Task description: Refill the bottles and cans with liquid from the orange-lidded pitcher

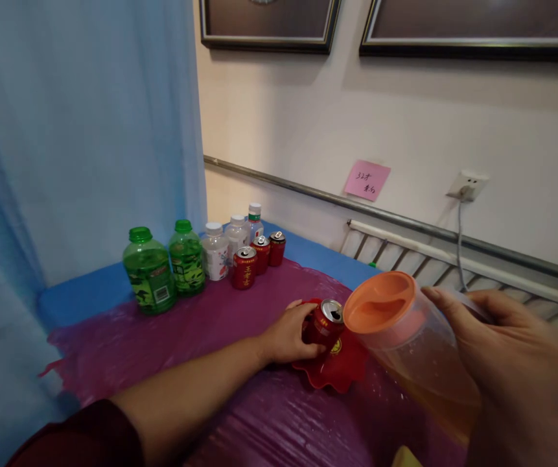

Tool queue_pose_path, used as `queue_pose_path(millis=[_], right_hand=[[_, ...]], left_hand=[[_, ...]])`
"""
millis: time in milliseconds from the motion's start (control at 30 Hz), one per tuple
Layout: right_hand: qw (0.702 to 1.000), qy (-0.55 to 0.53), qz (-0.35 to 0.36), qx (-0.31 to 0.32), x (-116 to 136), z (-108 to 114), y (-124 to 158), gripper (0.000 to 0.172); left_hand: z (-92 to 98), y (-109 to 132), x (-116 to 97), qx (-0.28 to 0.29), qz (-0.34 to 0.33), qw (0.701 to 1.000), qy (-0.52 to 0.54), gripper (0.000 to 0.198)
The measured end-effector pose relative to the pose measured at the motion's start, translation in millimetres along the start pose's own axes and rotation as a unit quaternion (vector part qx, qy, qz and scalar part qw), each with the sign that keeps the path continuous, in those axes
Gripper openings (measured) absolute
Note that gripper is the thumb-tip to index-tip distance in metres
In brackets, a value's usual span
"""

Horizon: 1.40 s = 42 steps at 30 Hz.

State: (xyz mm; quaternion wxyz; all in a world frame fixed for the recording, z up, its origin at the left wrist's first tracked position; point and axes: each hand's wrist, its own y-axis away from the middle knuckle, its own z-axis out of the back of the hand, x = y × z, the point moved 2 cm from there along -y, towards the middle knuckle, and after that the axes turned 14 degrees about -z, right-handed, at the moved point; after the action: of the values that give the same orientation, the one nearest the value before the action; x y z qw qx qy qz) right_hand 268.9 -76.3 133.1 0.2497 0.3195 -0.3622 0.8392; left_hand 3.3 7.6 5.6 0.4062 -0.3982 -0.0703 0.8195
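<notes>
My left hand [291, 334] is wrapped round a red drink can [325, 323], which has an opening in its silver top. Beneath the can lies a red wavy-edged plate [351, 366]. With my right hand [507, 337] I grip the handle of a clear plastic pitcher [434, 363] with an orange lid [380, 301]. The pitcher is tilted towards the can, and its lid edge is close to the can's rim. Amber liquid sits low in the pitcher, and no stream is visible between the two. Whether they touch I cannot tell.
Several red cans [244, 268], two green bottles [150, 272] and several white-capped bottles [216, 251] stand at the back left on purple plastic sheeting [210, 324]. A blue curtain [84, 130] hangs at left. A radiator [405, 253] and a plugged cable [459, 246] are along the wall.
</notes>
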Motion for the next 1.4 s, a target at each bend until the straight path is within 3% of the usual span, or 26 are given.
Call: queue_pose_path(millis=[167,533,767,1400], right_hand=[[0.999,0.010,0.010,-0.030,5.4,-2.2,2.7,0.056],[0.999,0.015,-0.026,-0.012,3.5,-3.0,2.0,0.058],[0.999,0.025,0.001,-0.021,2.7,-3.9,-1.4,0.062],[1.000,0.018,-0.004,-0.023,2.7,-3.6,-1.9,0.066]], left_hand=[[2.1,0.0,-0.7,-0.005,-0.017,1.000,0.004,0.067],[3.2,-0.1,-2.2,-0.007,-0.016,1.000,-0.005,0.062],[1.0,0.3,1.1,0.002,-0.003,1.000,-0.003,0.071],[2.4,-0.1,-2.3,-0.003,-0.004,1.000,0.001,0.072]])
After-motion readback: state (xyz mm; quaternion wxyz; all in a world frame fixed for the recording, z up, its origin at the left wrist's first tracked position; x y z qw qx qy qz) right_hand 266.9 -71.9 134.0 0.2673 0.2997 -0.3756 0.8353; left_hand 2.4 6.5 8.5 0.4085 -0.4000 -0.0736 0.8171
